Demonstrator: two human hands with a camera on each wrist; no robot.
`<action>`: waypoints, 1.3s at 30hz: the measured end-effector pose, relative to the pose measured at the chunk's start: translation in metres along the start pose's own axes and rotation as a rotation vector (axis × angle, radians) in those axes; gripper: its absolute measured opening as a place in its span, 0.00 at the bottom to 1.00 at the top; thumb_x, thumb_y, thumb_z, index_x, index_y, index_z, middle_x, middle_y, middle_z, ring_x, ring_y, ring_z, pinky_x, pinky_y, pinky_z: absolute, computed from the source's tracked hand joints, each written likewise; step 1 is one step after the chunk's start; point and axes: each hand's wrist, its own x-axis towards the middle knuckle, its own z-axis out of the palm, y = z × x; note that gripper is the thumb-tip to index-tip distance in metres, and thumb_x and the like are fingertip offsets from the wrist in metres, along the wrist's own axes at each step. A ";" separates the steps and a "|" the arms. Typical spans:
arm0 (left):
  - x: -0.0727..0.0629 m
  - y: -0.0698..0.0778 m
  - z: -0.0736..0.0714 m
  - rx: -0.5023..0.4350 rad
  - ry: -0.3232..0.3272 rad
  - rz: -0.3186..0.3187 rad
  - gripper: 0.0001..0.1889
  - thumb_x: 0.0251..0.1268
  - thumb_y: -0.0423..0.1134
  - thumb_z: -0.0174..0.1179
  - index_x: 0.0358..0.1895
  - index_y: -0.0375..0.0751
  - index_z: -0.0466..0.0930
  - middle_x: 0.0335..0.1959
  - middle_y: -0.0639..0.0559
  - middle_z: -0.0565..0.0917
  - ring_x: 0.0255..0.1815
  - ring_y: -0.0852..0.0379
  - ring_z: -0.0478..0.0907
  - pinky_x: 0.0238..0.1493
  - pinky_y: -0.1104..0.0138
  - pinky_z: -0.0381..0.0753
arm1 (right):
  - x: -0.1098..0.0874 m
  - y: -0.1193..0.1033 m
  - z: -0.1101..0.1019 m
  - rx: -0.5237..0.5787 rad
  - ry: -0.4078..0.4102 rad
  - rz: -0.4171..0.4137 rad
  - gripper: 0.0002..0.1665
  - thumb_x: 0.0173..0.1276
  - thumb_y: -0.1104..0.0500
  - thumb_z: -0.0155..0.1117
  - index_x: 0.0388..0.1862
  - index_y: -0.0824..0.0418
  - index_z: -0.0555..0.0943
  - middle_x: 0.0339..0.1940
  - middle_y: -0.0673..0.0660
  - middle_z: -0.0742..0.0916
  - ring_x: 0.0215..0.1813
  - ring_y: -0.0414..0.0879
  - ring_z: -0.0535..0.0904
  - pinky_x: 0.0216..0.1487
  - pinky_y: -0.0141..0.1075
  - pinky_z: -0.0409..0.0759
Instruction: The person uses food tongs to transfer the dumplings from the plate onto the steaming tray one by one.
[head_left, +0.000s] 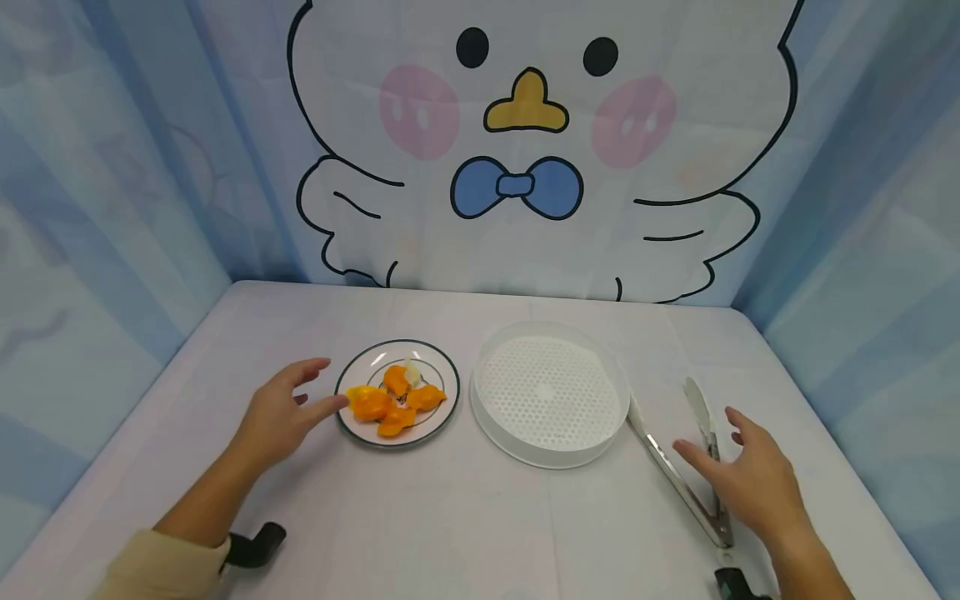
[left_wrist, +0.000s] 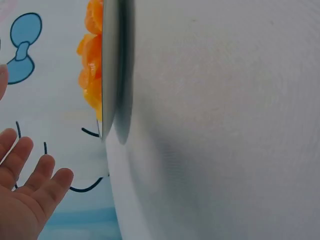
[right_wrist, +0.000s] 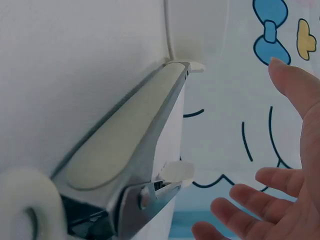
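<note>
My left hand (head_left: 273, 417) is spread at the left side of a round plate (head_left: 352, 428), its thumb tip right at the rim. On this white plate with a dark edge lie several glossy orange-yellow food pieces (head_left: 371, 404) and one pale piece (head_left: 412, 372). My right hand (head_left: 759, 487) hovers by a pair of metal tongs (head_left: 678, 485) with pale tips, its fingers loosely apart and nothing between them. The tongs lie spread, one tip by a round white perforated tray (head_left: 551, 454). In the right wrist view, the tongs (right_wrist: 125, 125) stand beside my open fingers.
A white-covered table (head_left: 465, 533) carries everything. Behind it hangs a curtain (head_left: 517, 250) printed with a cartoon bird, and blue curtains (head_left: 862, 250) close off the sides. Black wrist mounts (head_left: 257, 546) sit low on both arms.
</note>
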 end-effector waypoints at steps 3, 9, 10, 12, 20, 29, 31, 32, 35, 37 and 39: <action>0.002 -0.003 0.004 -0.015 -0.022 -0.028 0.36 0.66 0.48 0.67 0.73 0.37 0.64 0.70 0.32 0.67 0.67 0.34 0.66 0.59 0.45 0.74 | 0.001 0.000 0.002 -0.012 -0.019 -0.004 0.67 0.61 0.30 0.66 0.78 0.73 0.49 0.69 0.82 0.62 0.66 0.77 0.63 0.55 0.69 0.69; 0.004 -0.009 0.011 -0.014 -0.089 -0.094 0.37 0.68 0.49 0.65 0.75 0.40 0.61 0.70 0.29 0.66 0.64 0.31 0.70 0.56 0.46 0.76 | 0.001 0.003 0.006 -0.020 -0.046 -0.034 0.68 0.60 0.30 0.68 0.77 0.77 0.50 0.69 0.83 0.63 0.65 0.77 0.64 0.54 0.68 0.71; 0.004 -0.009 0.012 -0.009 -0.095 -0.101 0.38 0.68 0.49 0.65 0.75 0.40 0.61 0.70 0.29 0.66 0.64 0.30 0.70 0.55 0.47 0.77 | 0.001 0.003 0.007 -0.023 -0.051 -0.037 0.68 0.60 0.30 0.68 0.76 0.77 0.50 0.69 0.83 0.63 0.65 0.78 0.64 0.54 0.68 0.71; 0.004 -0.011 0.013 -0.007 -0.102 -0.113 0.37 0.68 0.48 0.65 0.76 0.41 0.61 0.70 0.29 0.66 0.64 0.30 0.70 0.54 0.47 0.78 | 0.000 0.004 0.008 -0.021 -0.060 -0.042 0.69 0.59 0.30 0.68 0.76 0.77 0.51 0.69 0.83 0.63 0.65 0.78 0.64 0.55 0.69 0.70; 0.006 -0.016 0.015 0.004 -0.167 -0.143 0.39 0.66 0.51 0.66 0.75 0.41 0.62 0.70 0.29 0.67 0.68 0.31 0.65 0.57 0.44 0.75 | 0.000 0.005 0.016 -0.059 -0.091 -0.081 0.70 0.57 0.30 0.70 0.74 0.81 0.53 0.68 0.85 0.62 0.65 0.80 0.63 0.56 0.70 0.68; 0.006 -0.015 0.017 -0.010 -0.187 -0.160 0.39 0.65 0.50 0.67 0.75 0.42 0.62 0.69 0.30 0.68 0.67 0.33 0.67 0.57 0.46 0.76 | 0.004 0.007 0.019 -0.079 -0.076 -0.089 0.69 0.57 0.32 0.72 0.72 0.83 0.54 0.66 0.85 0.64 0.64 0.80 0.63 0.56 0.69 0.69; 0.007 -0.014 0.016 -0.017 -0.188 -0.159 0.39 0.65 0.51 0.67 0.75 0.42 0.62 0.69 0.30 0.68 0.67 0.32 0.67 0.56 0.46 0.76 | 0.005 0.007 0.018 -0.081 -0.076 -0.076 0.68 0.57 0.33 0.72 0.72 0.83 0.54 0.66 0.85 0.64 0.64 0.80 0.64 0.55 0.69 0.69; 0.007 -0.014 0.016 -0.016 -0.187 -0.156 0.39 0.65 0.51 0.66 0.75 0.42 0.62 0.68 0.30 0.68 0.66 0.32 0.67 0.56 0.46 0.76 | 0.006 0.008 0.017 -0.084 -0.077 -0.069 0.67 0.58 0.34 0.72 0.72 0.83 0.54 0.65 0.85 0.64 0.63 0.80 0.64 0.55 0.69 0.70; 0.008 -0.013 0.016 -0.010 -0.185 -0.155 0.39 0.65 0.51 0.66 0.75 0.42 0.62 0.68 0.29 0.68 0.66 0.32 0.67 0.56 0.45 0.76 | 0.007 0.009 0.017 -0.094 -0.089 -0.066 0.69 0.57 0.33 0.72 0.72 0.84 0.53 0.65 0.86 0.64 0.63 0.81 0.64 0.55 0.69 0.70; 0.009 -0.013 0.015 0.008 -0.191 -0.158 0.39 0.65 0.52 0.66 0.75 0.42 0.62 0.67 0.29 0.69 0.65 0.31 0.67 0.56 0.44 0.76 | 0.007 0.010 0.017 -0.104 -0.099 -0.073 0.70 0.57 0.32 0.71 0.71 0.85 0.53 0.65 0.87 0.64 0.63 0.81 0.64 0.55 0.69 0.69; 0.009 -0.012 0.015 0.021 -0.203 -0.164 0.40 0.64 0.53 0.66 0.75 0.42 0.62 0.67 0.28 0.69 0.64 0.32 0.68 0.56 0.43 0.76 | 0.008 0.011 0.017 -0.116 -0.107 -0.081 0.71 0.57 0.31 0.70 0.71 0.86 0.52 0.64 0.88 0.64 0.63 0.81 0.65 0.55 0.68 0.70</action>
